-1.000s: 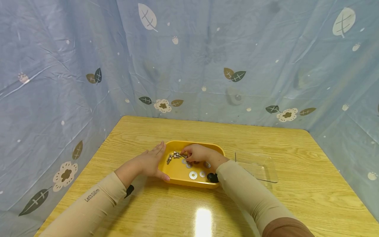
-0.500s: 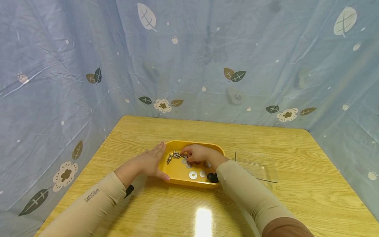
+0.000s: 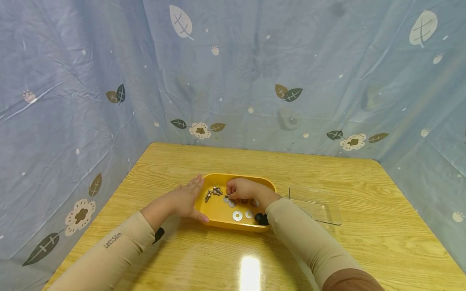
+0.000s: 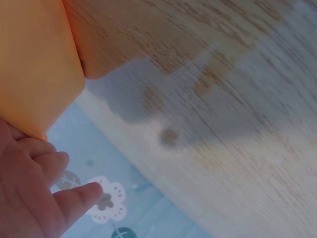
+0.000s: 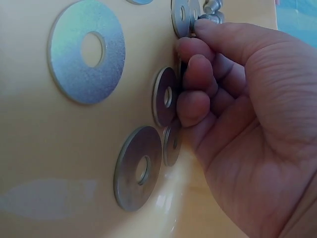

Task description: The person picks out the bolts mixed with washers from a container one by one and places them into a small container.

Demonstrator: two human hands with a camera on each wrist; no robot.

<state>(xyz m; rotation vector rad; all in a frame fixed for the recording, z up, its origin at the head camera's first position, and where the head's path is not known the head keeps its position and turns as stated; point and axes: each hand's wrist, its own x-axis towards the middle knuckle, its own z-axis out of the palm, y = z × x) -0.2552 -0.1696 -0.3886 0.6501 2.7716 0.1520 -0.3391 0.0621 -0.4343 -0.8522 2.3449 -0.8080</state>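
A yellow tray (image 3: pixel 218 212) holds several silver bolts (image 3: pixel 208 196) at its left end and several flat washers (image 3: pixel 237 215). My left hand (image 3: pixel 185 199) rests spread against the tray's left end, fingers along the outside and thumb at the front rim. In the left wrist view its fingertips meet the tray's edge. Inside the tray, my right hand (image 3: pixel 242 190) pinches a small bolt (image 3: pixel 227 196) between thumb and fingers, close over the washers. The right wrist view shows its fingers curled beside large washers (image 5: pixel 87 52), with the bolt mostly hidden behind the thumb.
Black rounded pieces (image 3: pixel 260 218) lie in the tray's front right corner, partly behind the right sleeve. A clear plastic container (image 3: pixel 329 208) is on the wooden table (image 3: pixel 367 226) to the right. Patterned blue curtains (image 3: pixel 251 72) enclose the table's back and sides.
The right hand has drawn slightly right, away from the bolt pile, with one bolt in its fingertips. The left hand and the tray have stayed put.
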